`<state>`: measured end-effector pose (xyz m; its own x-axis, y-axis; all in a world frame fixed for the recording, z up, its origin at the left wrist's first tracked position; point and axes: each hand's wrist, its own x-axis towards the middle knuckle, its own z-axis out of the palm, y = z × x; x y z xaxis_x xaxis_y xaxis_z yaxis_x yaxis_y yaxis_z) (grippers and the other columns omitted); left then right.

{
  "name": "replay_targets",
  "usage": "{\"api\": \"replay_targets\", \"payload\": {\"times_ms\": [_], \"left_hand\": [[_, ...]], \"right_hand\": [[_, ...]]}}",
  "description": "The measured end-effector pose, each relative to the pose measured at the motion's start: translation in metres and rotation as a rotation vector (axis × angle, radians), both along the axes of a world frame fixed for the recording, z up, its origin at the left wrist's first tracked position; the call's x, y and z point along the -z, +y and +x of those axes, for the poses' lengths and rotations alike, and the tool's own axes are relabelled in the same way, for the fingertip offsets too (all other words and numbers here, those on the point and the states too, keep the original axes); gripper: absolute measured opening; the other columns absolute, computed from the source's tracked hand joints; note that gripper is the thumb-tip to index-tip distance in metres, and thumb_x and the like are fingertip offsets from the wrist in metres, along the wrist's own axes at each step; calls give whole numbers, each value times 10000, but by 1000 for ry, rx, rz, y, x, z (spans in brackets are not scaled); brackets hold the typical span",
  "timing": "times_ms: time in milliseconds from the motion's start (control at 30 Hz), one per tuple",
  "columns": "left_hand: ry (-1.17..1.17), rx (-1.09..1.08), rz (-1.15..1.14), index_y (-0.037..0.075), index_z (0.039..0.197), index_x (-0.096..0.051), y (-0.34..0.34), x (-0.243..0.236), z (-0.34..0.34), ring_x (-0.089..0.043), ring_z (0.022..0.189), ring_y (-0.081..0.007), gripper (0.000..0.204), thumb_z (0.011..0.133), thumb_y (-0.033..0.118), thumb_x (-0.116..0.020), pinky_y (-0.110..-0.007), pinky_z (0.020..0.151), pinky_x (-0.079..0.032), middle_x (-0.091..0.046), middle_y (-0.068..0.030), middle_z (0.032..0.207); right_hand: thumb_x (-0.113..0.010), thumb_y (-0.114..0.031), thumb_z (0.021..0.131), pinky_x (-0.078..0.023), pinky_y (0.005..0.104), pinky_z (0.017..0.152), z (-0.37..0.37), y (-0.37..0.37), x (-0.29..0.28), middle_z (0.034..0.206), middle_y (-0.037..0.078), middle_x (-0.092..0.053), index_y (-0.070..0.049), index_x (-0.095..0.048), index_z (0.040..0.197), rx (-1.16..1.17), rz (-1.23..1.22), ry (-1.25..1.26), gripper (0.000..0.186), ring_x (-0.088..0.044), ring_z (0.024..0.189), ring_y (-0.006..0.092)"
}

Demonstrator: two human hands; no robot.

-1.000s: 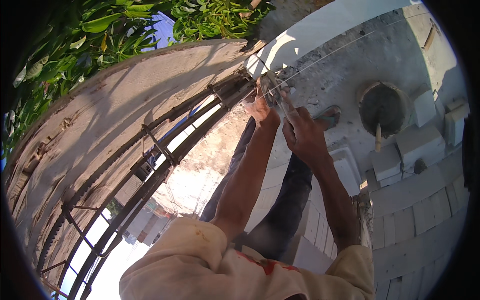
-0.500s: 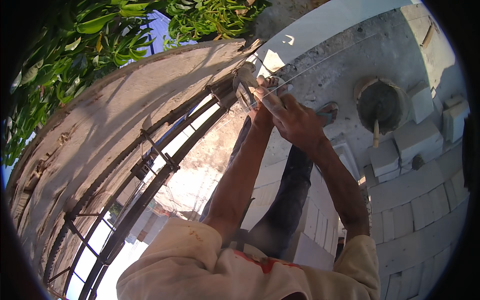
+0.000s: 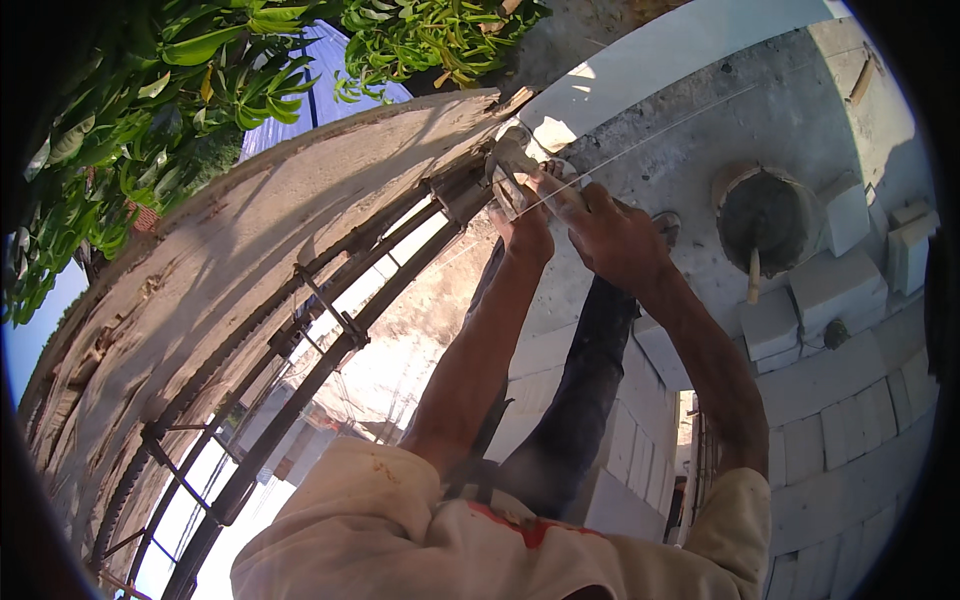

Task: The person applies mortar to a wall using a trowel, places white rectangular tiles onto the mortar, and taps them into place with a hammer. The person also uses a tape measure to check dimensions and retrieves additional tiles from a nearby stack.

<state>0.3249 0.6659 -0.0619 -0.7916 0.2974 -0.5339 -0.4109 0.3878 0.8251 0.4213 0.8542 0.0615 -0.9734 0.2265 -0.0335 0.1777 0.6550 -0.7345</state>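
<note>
Both hands are close together at the far end of a dark metal frame. My left hand (image 3: 526,234) is closed around the underside of a grey-beige piece with a flat pale face (image 3: 511,190); I cannot make out its kind, and most of the fingers are hidden. Just right of it, my right hand (image 3: 625,240) has its fingers bent, with the foremost ones reaching to the piece. A thin pale string (image 3: 680,127) runs tautly from the upper right to these fingertips, which appear pinched on it. My sandalled feet are partly hidden behind the hands.
To the left stretch a weathered wooden board (image 3: 330,150) and the metal frame (image 3: 330,320), with leafy branches (image 3: 190,50) beyond. At right, a round tub of grey mortar (image 3: 728,215) holds a wooden-handled tool (image 3: 753,275). White blocks (image 3: 838,285) stand beside it.
The view has shifted slightly, so the frame and the grey-beige piece sit farther right. My right hand has drawn a little back and right, its elbow farther out. The left hand stays at the piece.
</note>
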Motion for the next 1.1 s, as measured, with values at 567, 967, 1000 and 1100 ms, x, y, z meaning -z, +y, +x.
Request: {"api": "replay_targets", "payload": {"times_ms": [567, 967, 1000, 1100], "left_hand": [[-158, -281, 130, 87, 1346, -541, 29, -32, 0, -668, 1054, -162, 422, 1023, 301, -708, -337, 873, -544, -667, -30, 1166], [332, 732, -450, 37, 1472, -484, 5, -47, -34, -591, 1300, -308, 540, 1033, 283, -679, -450, 1047, -531, -559, -161, 1427], [173, 433, -268, 51, 1480, -463, 9, -49, -28, -589, 1314, -303, 555, 1046, 317, -684, -438, 1052, -544, -520, -171, 1470], [-201, 47, -128, 53, 1509, -413, -9, -32, -33, -551, 1355, -288, 650, 1045, 428, -671, -494, 1102, -493, -507, -151, 1479]], "right_hand": [[-723, -110, 904, -618, 355, 570, -2, 12, 0, 1043, 120, -617, -281, -465, 1601, -33, -33, 74, 762, -729, 732, 259], [-687, -171, 953, -589, 361, 515, 50, -12, 11, 967, 113, -612, -344, -338, 1662, 166, -67, 21, 808, -686, 653, 226], [-696, -162, 942, -592, 367, 526, 74, -29, 8, 952, 111, -603, -348, -338, 1662, 259, -150, 9, 825, -677, 639, 227], [-681, -150, 933, -599, 401, 591, 153, -75, 13, 954, 133, -619, -357, -343, 1657, 415, -405, -253, 826, -687, 679, 261]]}}
